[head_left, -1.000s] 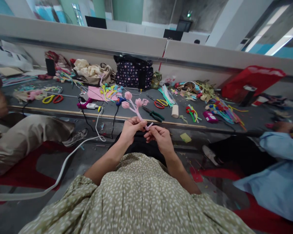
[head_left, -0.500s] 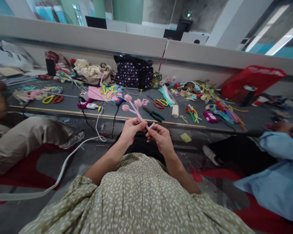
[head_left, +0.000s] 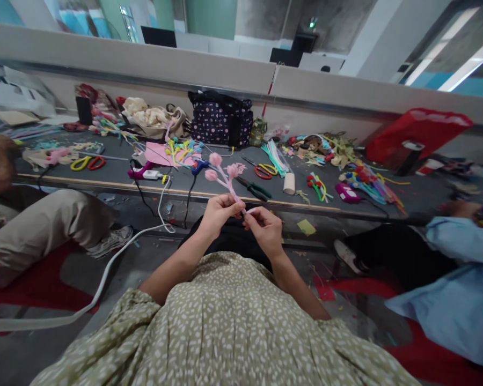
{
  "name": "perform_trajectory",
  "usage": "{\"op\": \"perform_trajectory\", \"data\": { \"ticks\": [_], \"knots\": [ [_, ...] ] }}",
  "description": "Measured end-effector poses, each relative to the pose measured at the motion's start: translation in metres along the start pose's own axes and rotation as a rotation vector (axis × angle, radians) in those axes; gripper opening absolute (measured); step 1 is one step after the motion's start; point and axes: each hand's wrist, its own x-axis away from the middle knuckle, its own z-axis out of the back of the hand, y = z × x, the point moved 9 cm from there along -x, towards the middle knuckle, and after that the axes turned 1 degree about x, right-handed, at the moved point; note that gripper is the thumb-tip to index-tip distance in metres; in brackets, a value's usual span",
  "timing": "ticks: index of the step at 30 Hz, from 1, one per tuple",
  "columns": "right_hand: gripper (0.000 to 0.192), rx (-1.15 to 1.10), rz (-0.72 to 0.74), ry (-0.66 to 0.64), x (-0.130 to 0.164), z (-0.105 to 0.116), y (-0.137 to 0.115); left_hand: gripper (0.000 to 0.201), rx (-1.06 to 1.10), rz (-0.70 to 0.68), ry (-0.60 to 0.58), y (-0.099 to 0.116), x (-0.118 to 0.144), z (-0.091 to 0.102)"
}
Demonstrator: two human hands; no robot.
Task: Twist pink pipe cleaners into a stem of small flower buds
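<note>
My left hand (head_left: 223,214) pinches the stem of a pink pipe-cleaner flower sprig (head_left: 229,183), its fluffy pink heads pointing up and away from me. Close beside it, my right hand (head_left: 265,228) has thumb and fingertips closed on the pale pink pipe cleaner at the lower end of the stem. Both hands are held above my lap, just in front of the table edge. Behind the sprig on the table lie green-handled pliers (head_left: 254,188) and a blue glue gun (head_left: 200,166).
Scissors (head_left: 266,171), a pipe-cleaner bundle (head_left: 275,158), a beige cylinder (head_left: 288,183) and a dark patterned bag (head_left: 220,119) occupy the table (head_left: 233,153). A white cable (head_left: 116,256) hangs at my left. People sit on both sides; one wears a light blue sleeve (head_left: 459,238).
The sprig has shifted slightly right and tilted. My right hand has turned, and the pale pipe-cleaner end that stuck up beside its fingers now lies against the stem.
</note>
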Motion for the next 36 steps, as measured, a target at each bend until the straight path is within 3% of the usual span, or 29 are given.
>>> {"op": "perform_trajectory", "data": {
  "ticks": [4,7,14,20,22,24,26,31,36],
  "knots": [
    [0.024,-0.359,-0.262,-0.141,-0.003,-0.013,0.018,0.034,0.060,0.035,-0.056,0.000,0.000,-0.005],
    [0.025,-0.422,-0.295,-0.130,-0.004,-0.013,0.021,0.031,0.058,0.018,-0.048,0.002,0.000,-0.006],
    [0.020,-0.184,-0.081,0.000,0.000,-0.004,0.002,0.027,0.088,0.004,0.009,0.003,-0.002,-0.002],
    [0.009,0.360,0.356,0.111,0.010,0.004,-0.034,0.029,0.154,0.081,0.001,-0.007,-0.002,-0.004],
    [0.008,0.451,0.464,0.100,0.014,0.001,-0.040,0.029,0.172,0.117,-0.008,-0.011,-0.001,-0.006],
    [0.008,0.451,0.484,0.101,0.014,0.000,-0.041,0.030,0.178,0.136,-0.017,-0.013,-0.001,-0.007],
    [0.008,0.333,0.390,0.120,0.010,0.004,-0.034,0.030,0.180,0.150,-0.029,-0.012,-0.001,-0.008],
    [0.015,-0.244,-0.052,0.055,-0.004,0.002,0.006,0.034,0.194,0.162,-0.070,-0.007,-0.001,-0.009],
    [0.018,-0.498,-0.219,-0.048,-0.006,-0.009,0.020,0.032,0.196,0.108,-0.005,-0.003,-0.003,-0.001]
  ]
}}
